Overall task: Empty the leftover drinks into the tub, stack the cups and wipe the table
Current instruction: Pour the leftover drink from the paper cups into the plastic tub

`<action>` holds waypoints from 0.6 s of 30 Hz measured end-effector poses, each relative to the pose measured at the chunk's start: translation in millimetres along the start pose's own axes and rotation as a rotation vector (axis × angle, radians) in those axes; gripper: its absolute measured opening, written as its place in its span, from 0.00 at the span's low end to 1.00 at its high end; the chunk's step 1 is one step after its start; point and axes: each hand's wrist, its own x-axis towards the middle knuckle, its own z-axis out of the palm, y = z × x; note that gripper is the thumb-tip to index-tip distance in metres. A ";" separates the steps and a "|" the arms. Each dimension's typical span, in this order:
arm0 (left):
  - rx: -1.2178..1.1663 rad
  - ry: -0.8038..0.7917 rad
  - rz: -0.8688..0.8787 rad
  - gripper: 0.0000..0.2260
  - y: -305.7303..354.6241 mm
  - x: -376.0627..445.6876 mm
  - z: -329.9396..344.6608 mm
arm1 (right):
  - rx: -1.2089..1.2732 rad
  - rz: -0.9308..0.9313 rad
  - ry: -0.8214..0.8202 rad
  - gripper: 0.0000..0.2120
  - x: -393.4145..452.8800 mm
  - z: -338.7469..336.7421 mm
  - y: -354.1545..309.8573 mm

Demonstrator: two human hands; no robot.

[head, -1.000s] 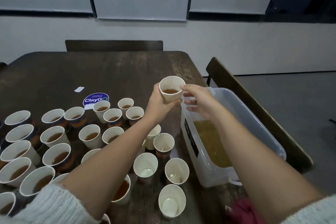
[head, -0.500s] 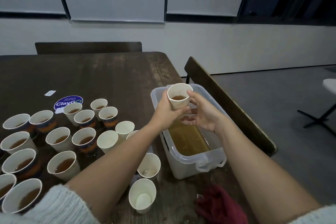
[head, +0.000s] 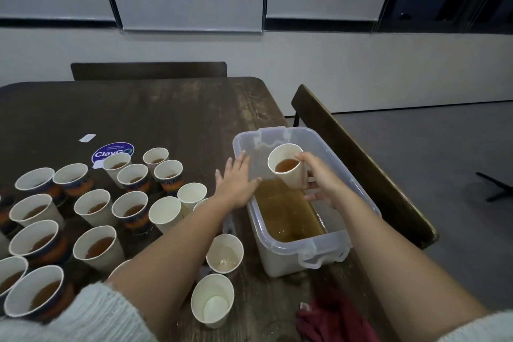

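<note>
Plain room with grey blinds and a pale wall, and a big dark wooden bench (head: 166, 114) took up most of the view, with a chair back (head: 361, 158) right against its right edge. The clear plastic tub (head: 327, 247) sat at that right edge, already holding a fair pool of brown liquid. Left of it was the crowd of paper cups (head: 94, 247), most with drink in them, plus a few emptied cups (head: 212, 305) near the front, not stacked. The right hand (head: 322, 183) was gripping one cup (head: 287, 168) over the tub, upright-ish and with tea in it, so I'd say this was the pour step, just before the tip. The left hand (head: 237, 183) was spread flat with fingers straight, holding nothing, just at the tub's left rim. Next move probably needed a wrist roll toward the middle of the tub, since there looked to be little bench to spare on its right. Room to the left was tight with cups crowding close, so an elbow swing could knock some. A dark red cloth (head: 336, 322) lay at the front edge, presumably for the wipe.
</note>
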 end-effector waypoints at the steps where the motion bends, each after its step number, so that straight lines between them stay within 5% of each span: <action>1: -0.022 0.001 0.004 0.28 -1.1 -0.9 1.6 | -0.024 -0.017 0.022 0.13 3.6 0.3 2.3; 18: -0.171 0.045 0.021 0.24 -3.5 -3.2 7.1 | -0.211 -0.136 0.154 0.36 25.9 3.3 28.0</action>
